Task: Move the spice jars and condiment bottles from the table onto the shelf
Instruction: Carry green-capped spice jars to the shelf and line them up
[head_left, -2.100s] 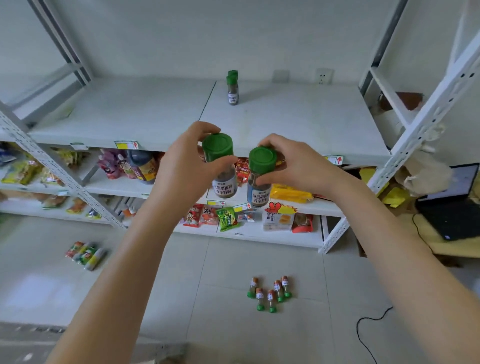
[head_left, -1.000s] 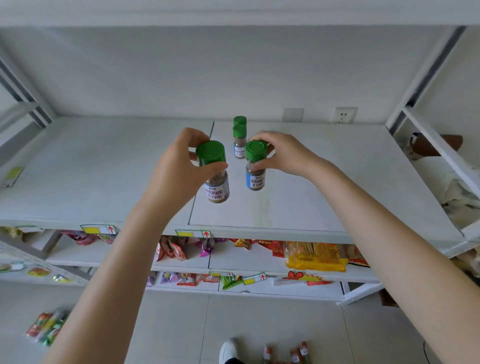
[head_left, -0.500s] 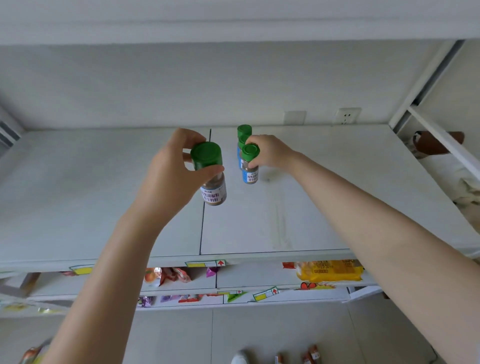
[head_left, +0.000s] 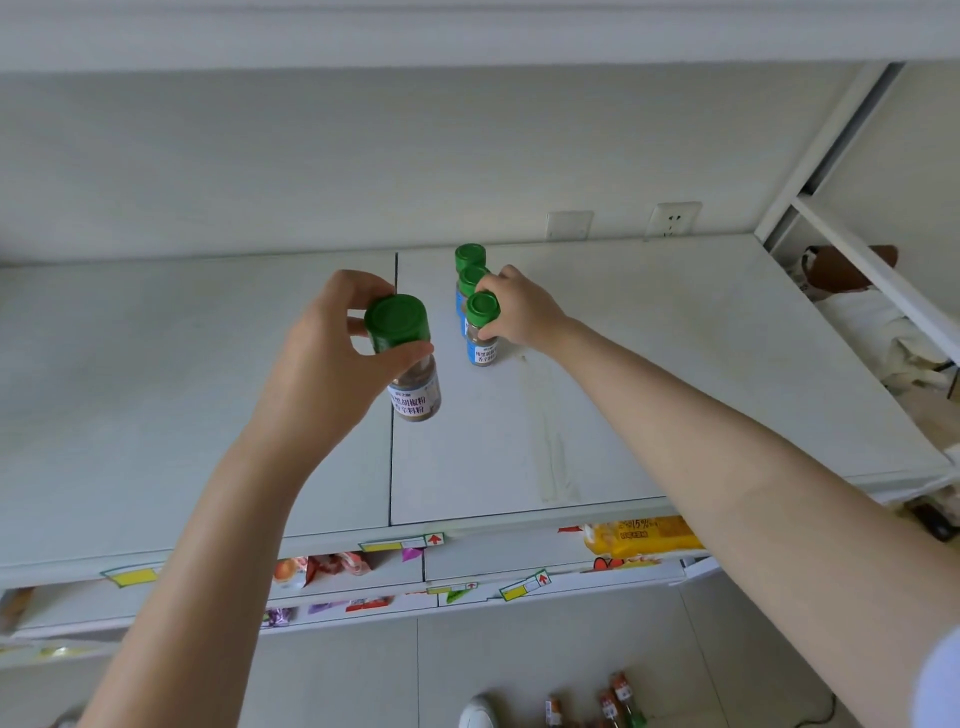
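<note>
My left hand (head_left: 322, 369) grips a green-capped spice jar (head_left: 413, 387) by its cap, above the white shelf (head_left: 675, 364) near the seam between the two boards. My right hand (head_left: 519, 312) holds a second green-capped jar with a blue label (head_left: 482, 343) by its cap; its base looks set down on the shelf. Directly behind it stand two more green-capped jars (head_left: 470, 265) in a row toward the wall, partly hidden by my fingers.
Snack packets (head_left: 332, 566) and a yellow pack (head_left: 644, 535) lie on the lower shelves. Small bottles (head_left: 608, 704) lie on the floor beside a white shoe (head_left: 478, 712). A white upright post (head_left: 826, 150) and a neighbouring rack stand at right. A wall socket (head_left: 672, 218) is behind the shelf.
Both hands have moved the jars from in front of the rack up over the top shelf. My right hand has lowered its jar to the shelf in front of the standing jars.
</note>
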